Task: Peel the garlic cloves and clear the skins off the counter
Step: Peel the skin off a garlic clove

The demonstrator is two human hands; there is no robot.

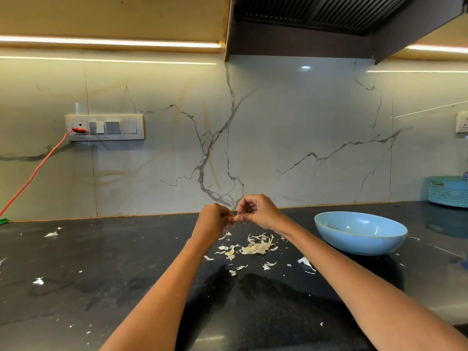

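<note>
1. Dark speckled stone counter (pixel 101 287) with a white veined marble-look backsplash (pixel 278 135) behind it, and a black ribbed hood (pixel 316 13) overhead.
2. Left hand (pixel 211 220) and right hand (pixel 258 211) are both curled, pinching a small pale garlic clove (pixel 236 218) between them, held above the counter.
3. Papery white garlic skins (pixel 253 247) lie scattered just under the hands, with stray flakes further left.
4. Pale blue ceramic bowl (pixel 361 233) sits to the right, and a teal woven basket (pixel 448 191) at the far right.
5. Orange cord (pixel 33 173) is plugged into the white switch panel (pixel 105 127); no readable writing anywhere.

Warm under-cabinet strip lights (pixel 109 43) glare on the glossy backsplash (pixel 278 138); wide-angle edges bow.
</note>
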